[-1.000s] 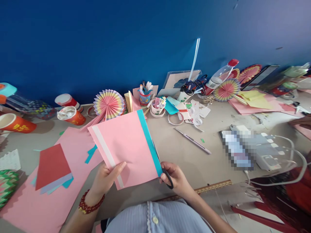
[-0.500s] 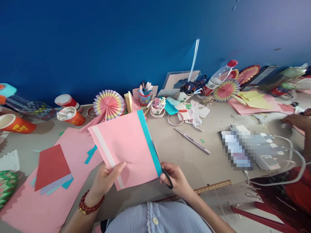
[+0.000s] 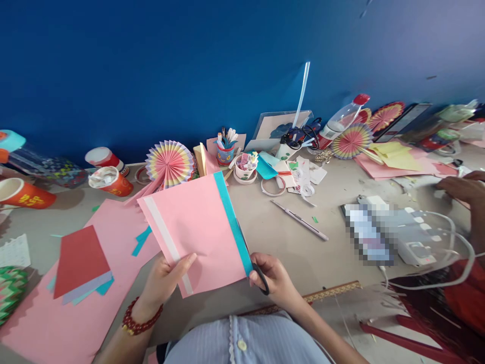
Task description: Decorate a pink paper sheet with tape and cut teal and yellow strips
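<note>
A pink sheet of paper (image 3: 200, 227) is held up above the table, tilted. A blue strip (image 3: 232, 222) runs along its right edge and a white strip (image 3: 165, 228) along its left. My left hand (image 3: 171, 273) grips the lower left corner, thumb on top and the other fingers hidden beneath. My right hand (image 3: 271, 275) is closed around the black handle of a pair of scissors (image 3: 261, 280). The scissor blades lie along the outer edge of the blue strip, mostly hidden by the paper.
Red, lilac and blue papers (image 3: 81, 263) lie on a large pink sheet (image 3: 76, 328) at left. A slim pen-like cutter (image 3: 299, 220) lies to the right, near a phone (image 3: 369, 235) and power strip (image 3: 417, 247). Paper cups, a pleated fan (image 3: 170, 164) and a bottle (image 3: 343, 121) line the wall. Another person's hand (image 3: 464, 189) is at far right.
My hands, the paper and the scissors show almost no movement. The other person's hand at far right has shifted slightly.
</note>
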{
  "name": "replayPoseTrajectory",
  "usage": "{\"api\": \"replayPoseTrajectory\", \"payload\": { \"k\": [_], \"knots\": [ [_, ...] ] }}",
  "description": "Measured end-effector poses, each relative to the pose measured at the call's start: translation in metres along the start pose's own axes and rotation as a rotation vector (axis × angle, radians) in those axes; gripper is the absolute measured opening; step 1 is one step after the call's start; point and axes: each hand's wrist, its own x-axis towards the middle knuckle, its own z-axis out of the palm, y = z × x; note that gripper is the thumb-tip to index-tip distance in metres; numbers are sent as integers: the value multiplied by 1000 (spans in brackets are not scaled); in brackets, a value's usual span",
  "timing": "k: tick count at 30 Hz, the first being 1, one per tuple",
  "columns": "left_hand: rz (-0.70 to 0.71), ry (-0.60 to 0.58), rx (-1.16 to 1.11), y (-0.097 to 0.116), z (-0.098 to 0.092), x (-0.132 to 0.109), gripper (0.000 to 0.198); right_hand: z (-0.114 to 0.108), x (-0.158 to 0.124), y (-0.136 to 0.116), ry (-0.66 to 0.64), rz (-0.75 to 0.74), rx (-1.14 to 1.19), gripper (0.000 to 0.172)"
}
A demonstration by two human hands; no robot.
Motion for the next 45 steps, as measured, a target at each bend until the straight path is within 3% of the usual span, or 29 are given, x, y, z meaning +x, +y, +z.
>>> {"api": "replayPoseTrajectory", "payload": {
  "k": [37, 45],
  "knots": [
    [-32, -13, 4, 4, -1, -2, 27, 1, 0, 0, 26, -34, -22, 59],
    [-54, -4, 34, -4, -2, -5, 34, 0, -1, -1, -4, -17, -9, 58]
  ]
}}
